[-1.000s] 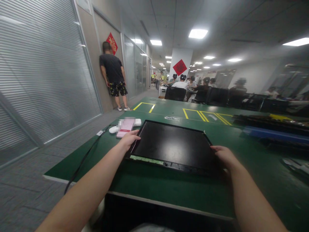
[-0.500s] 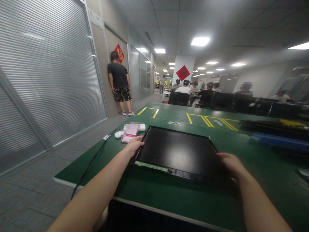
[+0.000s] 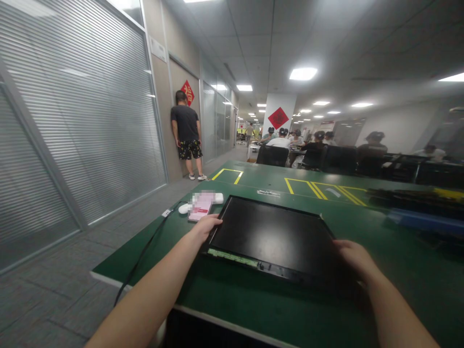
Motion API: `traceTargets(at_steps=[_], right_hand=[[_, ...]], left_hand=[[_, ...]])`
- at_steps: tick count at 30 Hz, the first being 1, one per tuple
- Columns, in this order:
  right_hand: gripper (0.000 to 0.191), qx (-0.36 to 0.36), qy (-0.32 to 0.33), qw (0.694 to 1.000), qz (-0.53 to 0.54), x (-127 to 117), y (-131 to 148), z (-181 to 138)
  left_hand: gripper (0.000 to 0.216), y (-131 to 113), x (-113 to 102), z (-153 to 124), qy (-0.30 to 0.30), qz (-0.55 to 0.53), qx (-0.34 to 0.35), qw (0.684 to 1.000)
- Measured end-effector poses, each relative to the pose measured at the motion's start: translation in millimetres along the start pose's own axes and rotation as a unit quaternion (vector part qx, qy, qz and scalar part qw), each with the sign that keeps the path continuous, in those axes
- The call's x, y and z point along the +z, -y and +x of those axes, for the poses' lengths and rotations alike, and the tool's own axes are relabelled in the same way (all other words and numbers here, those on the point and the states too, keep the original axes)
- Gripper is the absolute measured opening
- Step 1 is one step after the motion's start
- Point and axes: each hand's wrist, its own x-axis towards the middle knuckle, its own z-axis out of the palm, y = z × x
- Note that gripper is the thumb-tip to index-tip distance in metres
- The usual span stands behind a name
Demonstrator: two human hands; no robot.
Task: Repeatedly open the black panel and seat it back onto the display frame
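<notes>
L hand pinches L edge of flat black rectangular display panel, thumb on top; R hand pinches R edge, underside fingers hidden. Panel btwn hands, over green-topped table; can't tell if lifted. Risk: uneven grip → slip, corner knock; exposed green circuit strip, near edge, could crack if bumped. Pink-screened phone past L hand: text unreadable. Far: red diamond door sign reads 福.
</notes>
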Motion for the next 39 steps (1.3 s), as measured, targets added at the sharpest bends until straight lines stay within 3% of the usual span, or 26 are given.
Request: traceTargets(at_steps=[5, 16, 26, 31, 39], right_hand=[[0.04, 0.006, 0.002, 1.0, -0.008, 0, 4, -2], [0.036, 0.002, 0.006, 0.999, -0.037, 1, 10, -5], [0.037, -0.005, 0.006, 1.0, -0.023, 2, 11, -7], [0.032, -0.001, -0.005, 1.0, -0.026, 2, 10, -6], [0.03, -0.004, -0.008, 0.999, -0.039, 2, 8, -3]], left_hand=[[0.042, 4, -1, 3, 0.009, 0.008, 0.016, 1.0], [0.032, 8, -6, 9, -0.034, 0.045, 0.064, 0.996], [0.044, 3, -4, 8, -0.033, 0.009, 0.044, 0.998], [0.071, 3, -5, 8, -0.039, -0.021, 0.058, 0.997], [0.091, 6, -6, 7, 0.066, -0.056, 0.07, 0.994]])
